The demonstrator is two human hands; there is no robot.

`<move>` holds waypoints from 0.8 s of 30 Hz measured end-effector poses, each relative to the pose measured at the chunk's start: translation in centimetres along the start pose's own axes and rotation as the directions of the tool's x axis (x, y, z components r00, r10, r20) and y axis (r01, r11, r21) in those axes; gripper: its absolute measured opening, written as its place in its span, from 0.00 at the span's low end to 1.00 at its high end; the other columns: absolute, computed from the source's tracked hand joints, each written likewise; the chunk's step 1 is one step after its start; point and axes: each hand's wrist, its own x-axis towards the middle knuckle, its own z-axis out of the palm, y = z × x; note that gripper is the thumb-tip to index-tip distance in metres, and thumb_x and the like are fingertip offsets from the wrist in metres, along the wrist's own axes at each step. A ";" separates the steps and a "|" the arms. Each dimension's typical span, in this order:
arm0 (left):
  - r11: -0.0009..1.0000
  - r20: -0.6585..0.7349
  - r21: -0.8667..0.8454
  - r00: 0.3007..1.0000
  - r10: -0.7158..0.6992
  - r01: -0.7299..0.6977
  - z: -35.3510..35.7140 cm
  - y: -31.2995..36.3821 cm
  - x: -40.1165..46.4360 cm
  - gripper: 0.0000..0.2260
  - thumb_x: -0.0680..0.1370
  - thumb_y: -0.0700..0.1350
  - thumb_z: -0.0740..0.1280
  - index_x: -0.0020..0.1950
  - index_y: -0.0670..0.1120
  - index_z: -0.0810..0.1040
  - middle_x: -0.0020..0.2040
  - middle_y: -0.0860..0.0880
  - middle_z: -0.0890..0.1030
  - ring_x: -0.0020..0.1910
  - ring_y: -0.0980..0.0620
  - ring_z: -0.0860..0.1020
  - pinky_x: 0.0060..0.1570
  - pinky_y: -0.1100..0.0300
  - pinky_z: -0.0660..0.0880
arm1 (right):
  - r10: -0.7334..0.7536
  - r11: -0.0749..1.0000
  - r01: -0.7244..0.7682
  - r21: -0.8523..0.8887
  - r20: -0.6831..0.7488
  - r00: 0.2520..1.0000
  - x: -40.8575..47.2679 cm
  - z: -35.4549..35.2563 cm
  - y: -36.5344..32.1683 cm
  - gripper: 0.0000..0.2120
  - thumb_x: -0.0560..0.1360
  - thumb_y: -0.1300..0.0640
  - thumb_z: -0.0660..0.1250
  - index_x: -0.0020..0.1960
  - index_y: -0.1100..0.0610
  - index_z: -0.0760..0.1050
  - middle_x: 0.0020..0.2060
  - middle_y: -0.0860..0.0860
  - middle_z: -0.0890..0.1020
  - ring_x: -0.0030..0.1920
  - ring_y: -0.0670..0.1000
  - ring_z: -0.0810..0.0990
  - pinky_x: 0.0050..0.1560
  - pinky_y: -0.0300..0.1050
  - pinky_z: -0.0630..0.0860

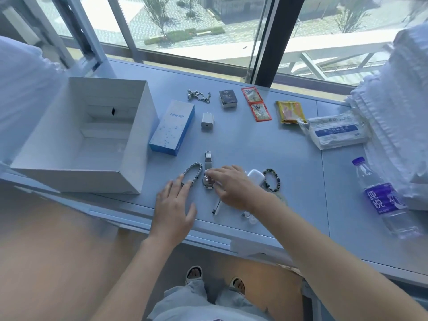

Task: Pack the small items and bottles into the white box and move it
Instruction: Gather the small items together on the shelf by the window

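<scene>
- The wristwatch (207,172) lay on the surface (266,163) near its front edge, just right of a silver chain bracelet (193,173) and well right of the open white box (78,137).
- The right hand (229,186) reached over the watch case, its grip pinching the case with fingertips (208,173) curled onto it.
- The left hand (174,205) hovered flat with its grip spread, fingertips touching the near end of the bracelet.
- The watch's long axis ran away from the person, the metal band stretched toward the window and the case nearest the body.
- Judged from its look, the watch was small, fairly dense and hard. The case was stiff, but the linked band would flop, so holding by the case sides seemed best.
- The polished metal seemed likely to slip, and the glass face looked easily scratched.
</scene>
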 end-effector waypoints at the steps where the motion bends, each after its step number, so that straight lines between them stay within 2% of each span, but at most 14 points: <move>1: 1.000 0.006 0.009 1.000 0.005 -0.005 0.0 0.1 -0.2 0.28 0.79 0.51 0.66 0.79 0.48 0.65 0.82 0.48 0.60 0.79 0.42 0.60 0.77 0.45 0.58 | -0.020 0.999 0.019 -0.027 -0.004 1.000 -0.5 0.4 -0.2 0.20 0.81 0.57 0.59 0.72 0.53 0.74 0.72 0.47 0.76 0.71 0.53 0.71 0.73 0.57 0.61; 3: 1.000 0.016 0.020 1.000 0.013 -0.013 0.1 0.3 -0.5 0.29 0.79 0.55 0.65 0.79 0.50 0.65 0.82 0.49 0.59 0.80 0.43 0.59 0.77 0.43 0.57 | -0.052 0.997 0.050 -0.066 -0.022 0.998 -1.6 1.0 -0.4 0.19 0.81 0.57 0.60 0.70 0.52 0.75 0.73 0.46 0.74 0.72 0.52 0.70 0.75 0.62 0.59; 6: 0.999 0.029 0.030 0.999 0.039 -0.040 0.5 0.7 -1.3 0.30 0.79 0.60 0.61 0.80 0.52 0.63 0.83 0.51 0.57 0.80 0.45 0.56 0.77 0.42 0.56 | -0.075 0.992 0.071 -0.102 -0.042 0.996 -3.1 1.9 -0.3 0.20 0.80 0.59 0.62 0.71 0.51 0.74 0.74 0.46 0.73 0.73 0.52 0.69 0.76 0.62 0.58; 9: 0.996 0.052 0.042 0.996 0.072 -0.075 1.2 1.1 -2.0 0.32 0.79 0.62 0.59 0.81 0.54 0.60 0.83 0.53 0.53 0.82 0.47 0.53 0.78 0.39 0.55 | -0.097 0.986 0.084 -0.141 -0.092 0.991 -4.2 2.6 -0.4 0.21 0.78 0.61 0.66 0.71 0.52 0.75 0.72 0.46 0.75 0.71 0.53 0.71 0.73 0.60 0.63; 13: 0.989 0.058 0.077 0.991 0.121 -0.126 1.7 1.5 -2.7 0.34 0.78 0.64 0.55 0.82 0.52 0.59 0.84 0.53 0.53 0.82 0.47 0.53 0.78 0.39 0.55 | -0.108 0.987 0.084 -0.138 -0.172 0.979 -5.1 3.4 -0.5 0.18 0.76 0.59 0.69 0.65 0.52 0.79 0.67 0.47 0.79 0.67 0.55 0.75 0.69 0.60 0.68; 19: 0.983 0.056 0.067 0.985 0.165 -0.169 1.5 1.1 -3.4 0.32 0.79 0.64 0.54 0.81 0.53 0.61 0.83 0.54 0.55 0.82 0.49 0.52 0.78 0.40 0.57 | -0.116 0.990 0.093 -0.104 -0.242 0.963 -5.3 3.6 -0.8 0.09 0.77 0.56 0.70 0.57 0.51 0.83 0.60 0.46 0.82 0.62 0.56 0.77 0.66 0.59 0.70; 22: 0.977 0.006 0.024 0.978 0.210 -0.210 1.4 0.8 -3.4 0.29 0.79 0.60 0.58 0.78 0.51 0.67 0.81 0.52 0.61 0.81 0.48 0.57 0.75 0.38 0.61 | -0.130 0.991 0.127 -0.032 -0.309 0.942 -5.1 3.4 -0.8 0.07 0.78 0.57 0.71 0.55 0.52 0.84 0.55 0.44 0.84 0.58 0.54 0.78 0.60 0.55 0.73; 24: 0.972 -0.046 0.001 0.971 0.236 -0.236 1.1 0.5 -2.8 0.28 0.79 0.58 0.59 0.77 0.49 0.68 0.80 0.51 0.63 0.80 0.47 0.60 0.74 0.39 0.64 | -0.102 0.992 0.119 0.030 -0.343 0.934 -4.3 2.9 -0.6 0.08 0.78 0.57 0.72 0.57 0.52 0.84 0.55 0.45 0.83 0.57 0.54 0.77 0.58 0.54 0.73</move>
